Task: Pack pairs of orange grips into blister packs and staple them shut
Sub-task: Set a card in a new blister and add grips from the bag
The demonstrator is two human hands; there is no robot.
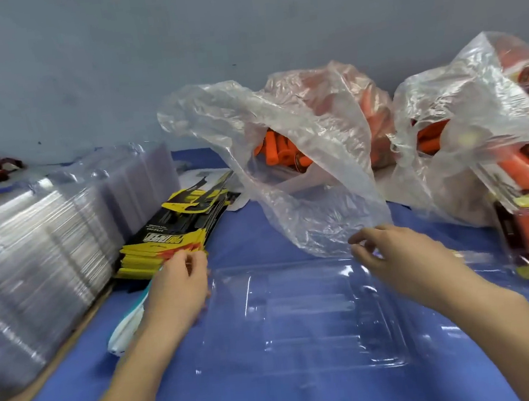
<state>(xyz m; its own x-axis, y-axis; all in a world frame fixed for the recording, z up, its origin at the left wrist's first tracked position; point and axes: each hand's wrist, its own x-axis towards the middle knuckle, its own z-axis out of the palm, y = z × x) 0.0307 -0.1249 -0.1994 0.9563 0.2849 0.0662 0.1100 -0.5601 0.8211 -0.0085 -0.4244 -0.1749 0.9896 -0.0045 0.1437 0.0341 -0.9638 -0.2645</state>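
Blue cloth covers the desk, and nearest lies an open clear blister pack, flat and empty, its moulded channels running left to right. The left hand curls its fingers on the near end of the insert cards, apparently pinching the top one. The right hand hangs half-curled and seems to hold nothing, just beneath the hem of the plastic bag. The orange grips lie inside that bag, beyond the right hand, the nearer of the two. They point mostly away, so they will likely need turning crosswise.
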